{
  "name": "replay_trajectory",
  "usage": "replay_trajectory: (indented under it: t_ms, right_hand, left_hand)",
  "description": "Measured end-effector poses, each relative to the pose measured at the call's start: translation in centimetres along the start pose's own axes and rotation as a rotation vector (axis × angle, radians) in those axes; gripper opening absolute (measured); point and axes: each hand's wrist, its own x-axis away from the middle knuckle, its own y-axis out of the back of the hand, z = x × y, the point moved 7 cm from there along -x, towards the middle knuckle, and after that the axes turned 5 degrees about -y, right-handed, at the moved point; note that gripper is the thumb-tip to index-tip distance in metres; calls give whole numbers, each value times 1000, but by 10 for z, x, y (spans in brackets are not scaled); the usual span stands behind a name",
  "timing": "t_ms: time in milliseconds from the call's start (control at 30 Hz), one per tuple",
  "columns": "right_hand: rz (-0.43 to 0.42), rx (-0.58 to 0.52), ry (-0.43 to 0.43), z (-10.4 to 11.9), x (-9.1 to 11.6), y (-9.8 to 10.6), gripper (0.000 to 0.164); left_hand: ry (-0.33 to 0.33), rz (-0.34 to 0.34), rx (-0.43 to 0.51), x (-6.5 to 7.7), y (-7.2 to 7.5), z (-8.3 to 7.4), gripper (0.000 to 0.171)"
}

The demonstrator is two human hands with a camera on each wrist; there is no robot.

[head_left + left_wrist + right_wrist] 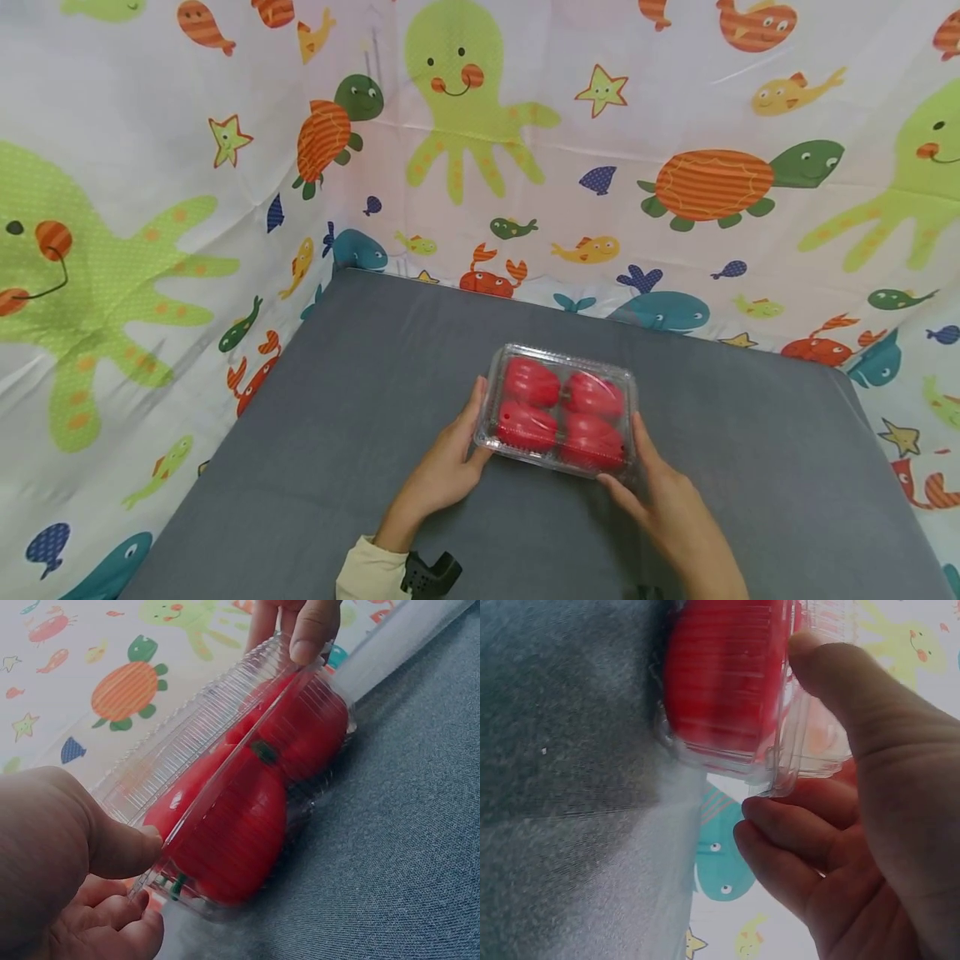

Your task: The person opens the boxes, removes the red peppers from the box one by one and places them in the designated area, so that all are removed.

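A clear plastic clamshell box [536, 461] with a ribbed lid stands closed over the grey tabletop. Inside it lie several glossy red fruits [529, 381] with green stems; they look like bell peppers or tomatoes. My left hand [446, 467] grips the box's left end, with the thumb [124, 847] against its rim in the left wrist view. At the opposite end my right hand [671, 500] holds the rim, its thumb [832, 671] on one side and fingers [795, 832] on the other. Whether the box's underside touches the table cannot be told.
The grey-covered table [360, 375] extends around the box on all sides. A white curtain [525, 242] printed with sea animals borders it at the back, left and right. A black wrist mount [431, 573] sits by the left sleeve [371, 571].
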Motion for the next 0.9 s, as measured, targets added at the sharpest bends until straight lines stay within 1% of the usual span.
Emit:
replay_trajectory:
  t_ms: [133,233,400,567,700,767,900]
  right_hand:
    - [-77,3,79,3,3,1,108]
    - [-115,12,107,4,5,-1,106]
    - [-121,52,81,6,7,-5,107]
    - [-154,87,82,12,10,-4,106]
    - [-200,98,107,16,11,-3,100]
    - [-225,100,124,18,12,-2,94]
    - [-248,117,128,19,12,-2,85]
  left_hand:
    - [9,2,-12,0,1,1,96]
    - [2,-4,-19,0,2,2,96]
    - [2,-4,-17,1,2,5,97]
    - [11,-1,5,2,2,6,97]
    - [16,1,-1,2,2,5,95]
    - [17,6,-9,2,3,4,93]
    - [15,18,-22,1,4,3,91]
